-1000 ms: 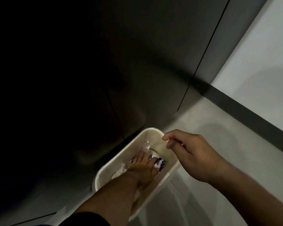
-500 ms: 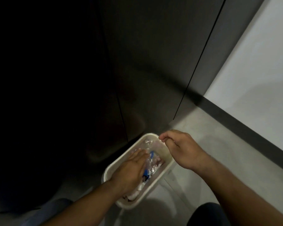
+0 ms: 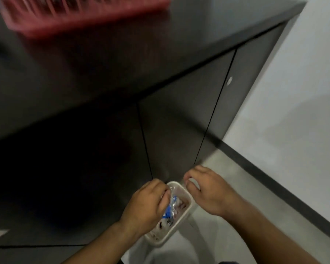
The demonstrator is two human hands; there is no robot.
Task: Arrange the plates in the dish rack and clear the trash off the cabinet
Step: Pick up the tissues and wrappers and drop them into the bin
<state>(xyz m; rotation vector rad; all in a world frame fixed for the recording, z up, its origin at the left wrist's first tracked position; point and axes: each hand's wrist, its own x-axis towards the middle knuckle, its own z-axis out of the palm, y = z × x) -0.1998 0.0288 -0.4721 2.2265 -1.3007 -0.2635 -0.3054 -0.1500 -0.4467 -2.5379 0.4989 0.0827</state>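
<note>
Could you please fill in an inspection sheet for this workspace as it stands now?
Surface: dark cabinet top carries a blurred red slatted plastic dish rack; too blurred to see plates.
Job's things: white rectangular plastic bin on the grey floor holds crumpled clear and blue wrappers.
Clutter: nothing seen.
Hands: left hand over the bin, fingers curled at the wrappers, grip unclear; right hand beside the bin, fingers curled, nothing seen in it.
Cables: nothing seen.
Surroundings: dark cabinet doors, white wall, dark skirting.
</note>
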